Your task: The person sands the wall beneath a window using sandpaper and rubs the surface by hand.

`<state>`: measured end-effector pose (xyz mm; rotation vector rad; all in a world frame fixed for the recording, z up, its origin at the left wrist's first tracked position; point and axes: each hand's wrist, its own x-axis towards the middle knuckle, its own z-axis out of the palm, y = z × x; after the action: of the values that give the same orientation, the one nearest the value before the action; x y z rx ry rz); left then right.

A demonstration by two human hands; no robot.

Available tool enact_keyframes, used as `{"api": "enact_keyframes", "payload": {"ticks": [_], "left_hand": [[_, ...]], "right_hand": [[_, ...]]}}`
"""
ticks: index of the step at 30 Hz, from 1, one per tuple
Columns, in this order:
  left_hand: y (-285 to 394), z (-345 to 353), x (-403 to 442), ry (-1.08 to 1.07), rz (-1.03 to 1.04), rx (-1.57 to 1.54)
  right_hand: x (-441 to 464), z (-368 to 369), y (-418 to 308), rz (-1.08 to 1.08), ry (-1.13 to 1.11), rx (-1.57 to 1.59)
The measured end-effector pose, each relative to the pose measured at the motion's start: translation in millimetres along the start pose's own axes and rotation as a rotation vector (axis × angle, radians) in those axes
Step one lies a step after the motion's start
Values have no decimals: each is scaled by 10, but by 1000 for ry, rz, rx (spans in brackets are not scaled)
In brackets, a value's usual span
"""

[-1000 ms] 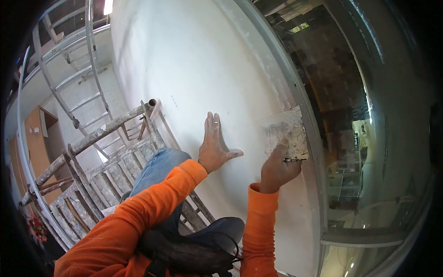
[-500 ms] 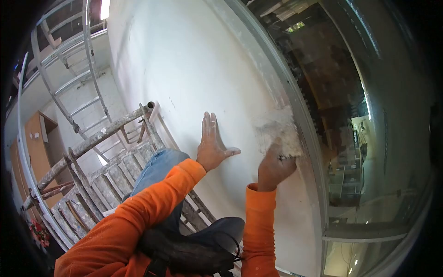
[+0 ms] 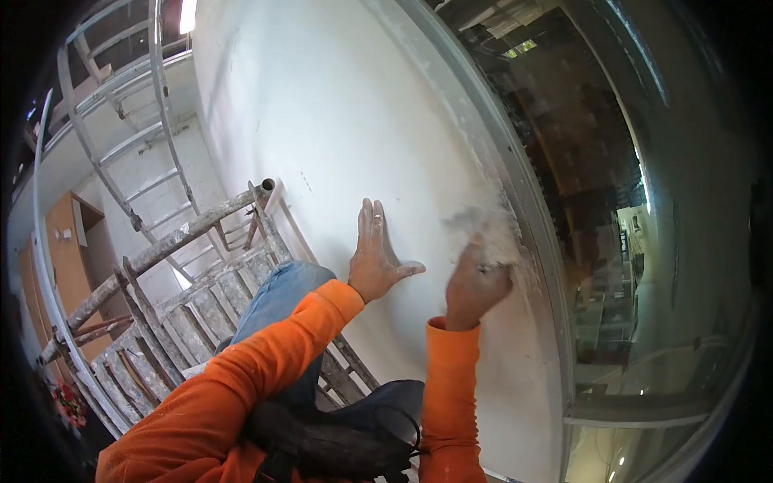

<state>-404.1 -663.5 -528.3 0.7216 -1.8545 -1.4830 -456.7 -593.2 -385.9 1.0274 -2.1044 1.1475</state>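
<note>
My left hand [image 3: 373,262] lies flat against the white wall panel [image 3: 322,105], fingers pointing up and thumb stretched out to the right. Pale dust or paint marks its fingertips. Closed around a wide, pale brush [image 3: 491,229], my right hand [image 3: 477,288] is at the panel's right side, close to the grey frame [image 3: 541,233]. The brush touches or nearly touches the wall and is smeared by motion; its handle is hidden in my fist.
A metal scaffold rail [image 3: 181,233] and paint-spattered scaffold platform [image 3: 181,330] stand at left. Beyond them are an aluminium ladder [image 3: 165,121] and a wooden cabinet [image 3: 60,221]. Dark glass [image 3: 580,145] borders the wall on the right. My bent knee [image 3: 302,278] is near the wall.
My right hand and the brush have shifted slightly left, with the brush turned and more blurred. My left hand stays flat on the wall.
</note>
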Motion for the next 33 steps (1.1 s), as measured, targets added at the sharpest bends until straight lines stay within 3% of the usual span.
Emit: {"api": "enact_keyframes", "payload": {"ticks": [1, 6, 8, 12, 14, 18, 20, 24, 25, 27, 31, 33], "left_hand": [[-5, 2, 9, -1, 6, 2], [6, -20, 6, -14, -8, -24], [-6, -12, -11, -8, 2, -11], [-4, -9, 9, -11, 12, 0], [-37, 13, 22, 9, 32, -13], [-34, -1, 6, 3, 35, -4], [-22, -13, 36, 11, 33, -5], [-107, 51, 8, 16, 88, 27], [-112, 54, 33, 21, 92, 30], [-136, 78, 13, 29, 96, 34], [-25, -2, 5, 33, 58, -20], [-12, -13, 6, 2, 27, -10]], "right_hand": [[-6, 36, -29, -58, -79, -117], [-74, -42, -51, -79, -11, -55], [-58, -115, -97, 59, 48, 45], [38, -13, -105, 98, -28, 15], [75, 139, -58, -85, -45, -32], [6, 53, 88, -241, 11, -137], [-80, -121, -20, 127, 33, 77], [-40, -229, -1, 262, -92, 60], [11, -172, -6, 259, -90, 65], [102, -51, -26, -157, -56, -111], [84, -61, -172, -68, -77, -53], [39, -118, -219, 105, -25, 73]]}}
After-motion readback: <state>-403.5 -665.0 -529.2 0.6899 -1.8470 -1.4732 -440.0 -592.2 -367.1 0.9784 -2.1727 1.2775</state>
